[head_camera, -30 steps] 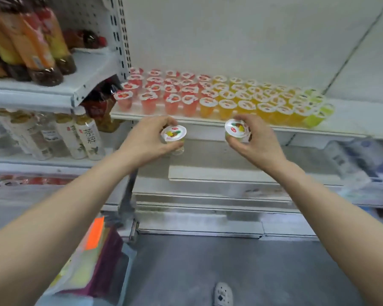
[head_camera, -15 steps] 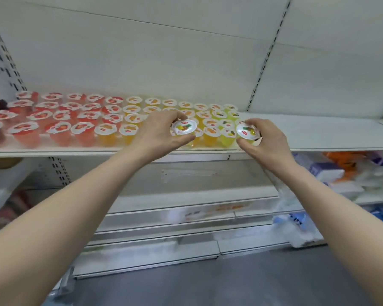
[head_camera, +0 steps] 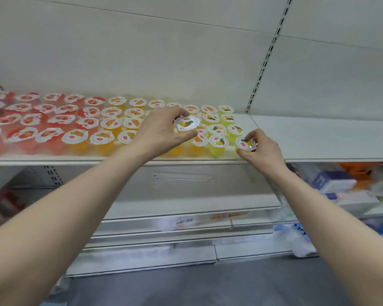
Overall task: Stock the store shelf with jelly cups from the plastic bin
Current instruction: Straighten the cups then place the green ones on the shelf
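Setting each pinched pineapple jelly cup upright, the right hand (head_camera: 261, 149) fills the front-row gap on the shelf (head_camera: 318, 140) while the left hand (head_camera: 161, 131) carries its cup (head_camera: 186, 123) over the rows.

- Retail shop aisle.
- White metal shelf (head_camera: 318, 138) on slotted uprights (head_camera: 264, 62), stocked with rows of jelly cups (head_camera: 80, 120) sorted by colour.
- Lower shelves at right hold boxed packaged goods (head_camera: 334, 180).
- Grey floor (head_camera: 208, 283).
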A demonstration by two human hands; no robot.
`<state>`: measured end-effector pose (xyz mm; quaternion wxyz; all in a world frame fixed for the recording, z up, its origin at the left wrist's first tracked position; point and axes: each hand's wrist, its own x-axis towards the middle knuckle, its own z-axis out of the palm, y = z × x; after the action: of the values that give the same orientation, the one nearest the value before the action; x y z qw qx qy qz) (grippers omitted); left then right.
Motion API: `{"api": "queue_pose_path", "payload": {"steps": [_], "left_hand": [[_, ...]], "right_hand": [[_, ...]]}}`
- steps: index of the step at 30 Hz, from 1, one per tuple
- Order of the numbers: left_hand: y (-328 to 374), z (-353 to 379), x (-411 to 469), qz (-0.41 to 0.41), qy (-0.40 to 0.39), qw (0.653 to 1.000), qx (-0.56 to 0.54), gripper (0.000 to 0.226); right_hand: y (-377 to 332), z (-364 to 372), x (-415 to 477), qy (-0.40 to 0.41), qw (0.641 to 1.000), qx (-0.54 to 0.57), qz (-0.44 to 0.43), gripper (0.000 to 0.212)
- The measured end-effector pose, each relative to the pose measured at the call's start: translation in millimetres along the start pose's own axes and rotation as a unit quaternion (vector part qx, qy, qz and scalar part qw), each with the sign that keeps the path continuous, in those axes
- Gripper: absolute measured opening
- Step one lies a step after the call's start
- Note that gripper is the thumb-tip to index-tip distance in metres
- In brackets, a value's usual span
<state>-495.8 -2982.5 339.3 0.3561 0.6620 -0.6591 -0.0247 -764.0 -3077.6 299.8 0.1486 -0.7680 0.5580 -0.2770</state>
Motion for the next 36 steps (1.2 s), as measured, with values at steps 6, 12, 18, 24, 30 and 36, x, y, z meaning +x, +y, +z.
{"api": "queue_pose_path", "payload": {"steps": [6,12,18,24,30,36], "left_hand": [[-6.0,0.4,21.2,-0.001,-0.022,1.0,0.013,0.057],[-9.2,5.4,35.0,0.012,-0.028,0.999,0.012,0.055],[-10.6,10.4,42.8,0.029,-0.033,0.999,0.012,0.054],[-11.8,11.3,61.9,0.044,-0.032,0.998,0.012,0.056],[12.4,33.5,91.8,0.047,-0.066,0.997,-0.008,0.057],[51.8,83.8,142.9,0.057,-0.112,0.992,0.002,0.055]], "right_hand": [[7.0,13.4,12.8,-0.004,1.0,-0.01,0.009,0.038],[6.5,17.0,18.4,-0.003,1.0,-0.006,0.006,0.037],[9.4,7.4,19.8,-0.026,0.999,-0.028,-0.019,0.043],[12.1,-12.8,33.1,0.045,0.998,-0.003,-0.05,0.032],[20.8,-31.8,60.0,0.094,0.994,-0.014,-0.058,0.034],[54.4,-41.1,94.8,0.077,0.992,-0.046,-0.091,0.041]]}}
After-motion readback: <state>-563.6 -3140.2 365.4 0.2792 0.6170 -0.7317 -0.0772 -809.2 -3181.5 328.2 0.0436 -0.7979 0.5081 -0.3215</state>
